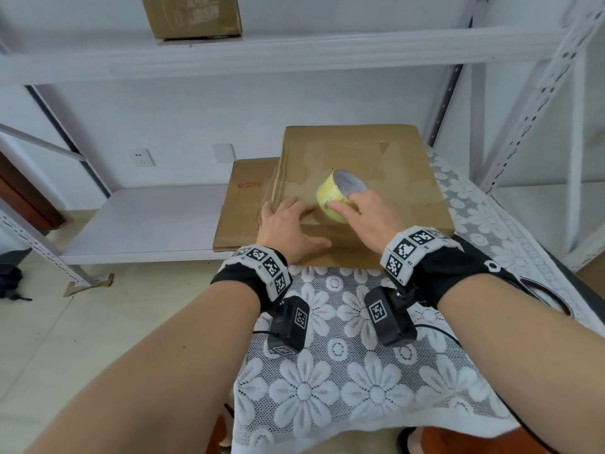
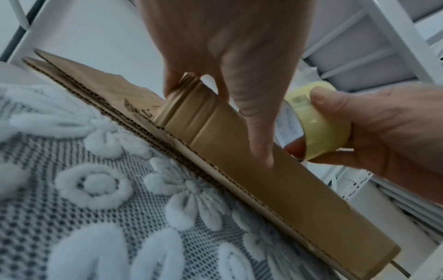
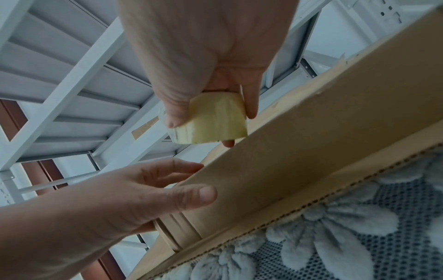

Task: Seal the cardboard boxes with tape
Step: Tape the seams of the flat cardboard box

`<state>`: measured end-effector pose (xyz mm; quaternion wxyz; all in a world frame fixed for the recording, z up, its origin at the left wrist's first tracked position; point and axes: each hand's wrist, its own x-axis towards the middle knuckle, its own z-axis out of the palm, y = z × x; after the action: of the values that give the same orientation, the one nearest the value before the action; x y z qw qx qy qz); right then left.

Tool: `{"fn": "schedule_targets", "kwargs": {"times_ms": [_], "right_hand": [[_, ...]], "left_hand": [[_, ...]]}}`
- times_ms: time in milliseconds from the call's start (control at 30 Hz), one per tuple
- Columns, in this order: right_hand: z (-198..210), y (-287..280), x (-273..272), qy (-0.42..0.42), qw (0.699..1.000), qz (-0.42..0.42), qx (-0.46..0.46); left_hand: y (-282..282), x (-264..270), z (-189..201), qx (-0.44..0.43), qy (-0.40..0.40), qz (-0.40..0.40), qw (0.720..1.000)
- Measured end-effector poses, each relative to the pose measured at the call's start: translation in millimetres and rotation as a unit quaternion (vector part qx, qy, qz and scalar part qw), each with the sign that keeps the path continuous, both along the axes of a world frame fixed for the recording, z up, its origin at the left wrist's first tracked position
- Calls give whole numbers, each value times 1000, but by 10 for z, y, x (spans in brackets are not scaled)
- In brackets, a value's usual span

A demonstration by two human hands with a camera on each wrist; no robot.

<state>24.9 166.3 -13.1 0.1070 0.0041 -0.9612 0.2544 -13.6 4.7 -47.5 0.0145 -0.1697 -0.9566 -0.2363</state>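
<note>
**Tape roll over the flat box**

My right hand (image 1: 366, 217) has the pale yellow roll of packing tape (image 1: 340, 194) in its grip, thumb on one side of the roll and fingers curled round the other, holding it just above the top face of the brown flattened cardboard box (image 1: 360, 158). My left hand (image 1: 291, 224) lies on the box's near left corner, fingers straight and spread, thumb along the near edge, pressing down on creased cardboard; that grip is wide, holding nothing. The box lies flat on the worktop under a white lace floral cloth (image 1: 343, 371), its near edge showing corrugated layers in the wrist views. A 2nd flat brown cardboard sheet (image 1: 242, 204) sticks out from under it on the left, over the white metal shelf (image 1: 147, 221). Another brown carton (image 1: 193, 14) sits on the upper shelf.
</note>
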Motion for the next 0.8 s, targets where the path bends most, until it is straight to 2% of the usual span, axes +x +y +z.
{"fn": "schedule_targets", "kwargs": {"times_ms": [133,233,300,367,533,633,700,800], "right_hand": [[-29,-8,-28,-2,1000,-10,8],[-84,-37,-58,4,1000,-17,-5],[-94,-40,-63,13,1000,-15,-12],[-85,-27,-54,8,1000,-13,-10],[-44,38,-12,-9,999,-30,-11],[-50,83,-10,-18,999,-29,-12],[-42,80,-34,-35,999,-8,20],[-12,45,-99,-80,990,10,119]], "left_hand": [[-58,66,25,-79,-55,-6,995],[-27,156,-28,-167,-38,-16,985],[-5,159,-62,-182,-11,-17,983],[9,129,-86,-166,14,-19,986],[-13,34,-81,-65,56,1,996],[-14,-46,-31,-30,54,25,998],[13,-64,-5,-23,41,39,998],[34,-69,-25,-27,37,59,997]]}}
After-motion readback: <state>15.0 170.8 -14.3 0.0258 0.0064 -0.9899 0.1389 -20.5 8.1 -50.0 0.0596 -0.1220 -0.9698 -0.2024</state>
